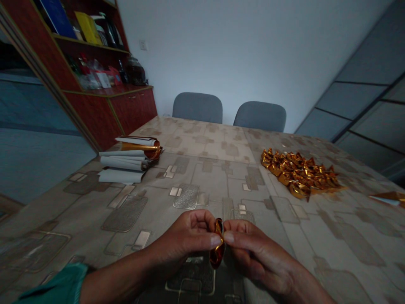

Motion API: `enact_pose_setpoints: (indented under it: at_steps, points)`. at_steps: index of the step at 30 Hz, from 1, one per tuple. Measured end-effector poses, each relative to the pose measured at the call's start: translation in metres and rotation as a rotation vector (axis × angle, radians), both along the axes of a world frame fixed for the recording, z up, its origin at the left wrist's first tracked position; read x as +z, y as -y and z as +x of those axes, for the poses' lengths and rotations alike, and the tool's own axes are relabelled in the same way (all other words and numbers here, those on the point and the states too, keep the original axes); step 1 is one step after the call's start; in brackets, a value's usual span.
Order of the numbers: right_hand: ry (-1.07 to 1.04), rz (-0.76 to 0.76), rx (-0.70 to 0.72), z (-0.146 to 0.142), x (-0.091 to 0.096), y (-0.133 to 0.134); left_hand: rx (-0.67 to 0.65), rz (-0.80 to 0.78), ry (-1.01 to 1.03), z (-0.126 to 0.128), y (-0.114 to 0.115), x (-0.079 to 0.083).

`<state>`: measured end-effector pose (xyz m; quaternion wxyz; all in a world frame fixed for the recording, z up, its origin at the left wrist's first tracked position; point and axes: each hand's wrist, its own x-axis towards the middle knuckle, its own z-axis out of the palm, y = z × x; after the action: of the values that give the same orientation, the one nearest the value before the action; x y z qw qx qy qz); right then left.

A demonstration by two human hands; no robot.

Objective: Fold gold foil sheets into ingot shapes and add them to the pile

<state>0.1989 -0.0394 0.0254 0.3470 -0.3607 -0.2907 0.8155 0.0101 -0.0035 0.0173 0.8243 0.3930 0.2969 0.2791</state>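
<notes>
My left hand (186,236) and my right hand (249,249) meet above the near table edge, pinching a folded gold foil piece (217,247) between their thumbs and fingers. Its shape looks like a small ingot, though the fingers cover part of it. Further right lies a heap of several similar gold foil folded pieces (299,173). On the left stands a stack of white-backed paper sheets (125,162) with a gold foil roll (141,146) on top. Both are well away from my hands.
A patterned tablecloth (202,190) covers the table. A piece of gold foil (387,197) lies at the right edge. Two grey chairs (198,107) stand beyond the table, a red wooden cabinet (110,93) with shelved items stands at left, and a panelled sliding door (357,105) stands at right.
</notes>
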Motion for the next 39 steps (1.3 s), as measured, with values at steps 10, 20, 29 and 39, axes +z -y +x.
enact_pose_setpoints:
  at_steps: [10,20,29,39]
  points:
    - [-0.121,0.072,-0.043,-0.008,-0.011,0.001,0.039,-0.047,-0.009,0.001,0.003,0.016]
    - [-0.104,0.049,-0.067,-0.008,-0.012,0.002,0.073,-0.023,0.021,0.004,0.004,0.003]
    - [-0.128,-0.003,-0.019,-0.006,-0.010,-0.001,0.033,0.005,-0.027,0.002,0.000,-0.008]
    - [-0.153,0.026,-0.012,-0.003,-0.010,-0.001,0.040,-0.032,0.052,0.003,0.004,0.008]
